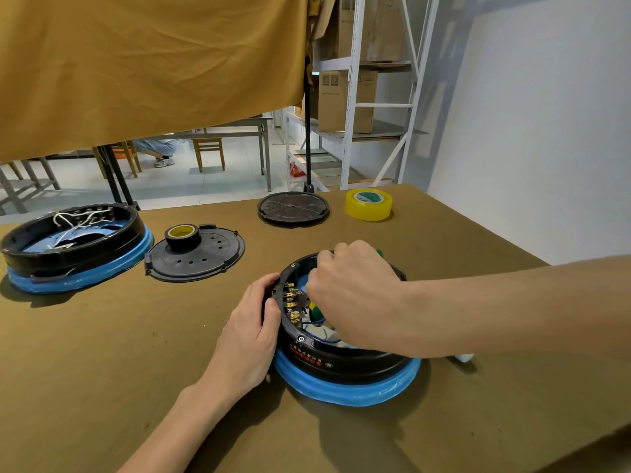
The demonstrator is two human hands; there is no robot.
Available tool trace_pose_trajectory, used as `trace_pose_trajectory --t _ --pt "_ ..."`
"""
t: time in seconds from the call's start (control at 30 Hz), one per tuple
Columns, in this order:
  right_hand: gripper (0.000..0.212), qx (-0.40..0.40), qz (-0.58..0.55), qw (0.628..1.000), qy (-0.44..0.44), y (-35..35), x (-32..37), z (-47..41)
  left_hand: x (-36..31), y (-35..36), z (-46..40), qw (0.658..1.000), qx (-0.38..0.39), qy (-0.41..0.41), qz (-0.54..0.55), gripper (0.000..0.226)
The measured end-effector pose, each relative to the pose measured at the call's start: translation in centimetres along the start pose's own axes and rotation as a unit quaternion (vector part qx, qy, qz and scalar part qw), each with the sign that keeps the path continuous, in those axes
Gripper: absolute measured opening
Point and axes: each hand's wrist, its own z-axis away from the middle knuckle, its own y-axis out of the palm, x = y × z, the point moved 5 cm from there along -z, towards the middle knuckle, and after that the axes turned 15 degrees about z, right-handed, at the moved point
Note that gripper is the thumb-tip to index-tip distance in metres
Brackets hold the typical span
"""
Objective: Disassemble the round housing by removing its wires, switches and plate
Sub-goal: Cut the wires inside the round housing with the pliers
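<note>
The round housing [345, 353], black with a blue band at its base, sits open on the table [102, 370]; brass terminals and blue wires show inside, so wires, switches and plate look yet to come out. The left hand [252, 329] curls its grip around the housing's near-left rim. The right hand [355, 291] reaches inside, grip closed on a green-handled tool [316, 314]. Beyond both hands lie a perforated cover [201, 254], a second housing [71, 247] and yellow tape [368, 204].
</note>
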Motion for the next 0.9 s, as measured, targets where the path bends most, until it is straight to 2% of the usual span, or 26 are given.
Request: trace_pose_trajectory --t 0.13,0.27,0.3,0.43,0.5,0.6,0.77,0.9 --pt "0.039 0.085 -0.074 0.994 0.002 0.7 -0.8 0.2 -0.2 0.0 0.1 1.000 -0.001 0.001 -0.004 0.048" --pt "0.020 0.001 0.005 1.000 0.014 0.3 0.2 0.2 -0.4 0.0 0.0 1.000 -0.004 0.000 -0.008 0.045" --pt "0.022 0.004 0.001 1.000 0.014 0.4 0.2 0.2 -0.4 0.0 0.1 1.000 -0.004 -0.001 -0.009 0.044" --pt "0.042 0.096 -0.100 0.990 0.007 1.2 -1.1 0.0 -0.5 0.0 0.0 1.000 -0.005 0.000 -0.010 0.043" --pt "0.040 0.079 -0.084 0.993 0.010 1.1 -1.0 0.1 -0.5 0.0 0.0 1.000 -0.003 0.003 -0.009 0.042" --pt "0.021 -0.013 -0.009 1.000 0.007 0.7 -0.3 0.2 -0.4 0.0 0.0 1.000 -0.001 0.001 -0.008 0.041" --pt "0.039 0.104 -0.113 0.988 0.002 2.1 -1.5 0.2 -0.5 -0.1 0.1 1.000 0.003 0.000 0.000 0.048" --pt "0.037 0.036 -0.089 0.995 -0.001 1.7 -1.2 0.2 -0.7 0.0 0.1 1.000 0.001 0.008 0.004 0.050"
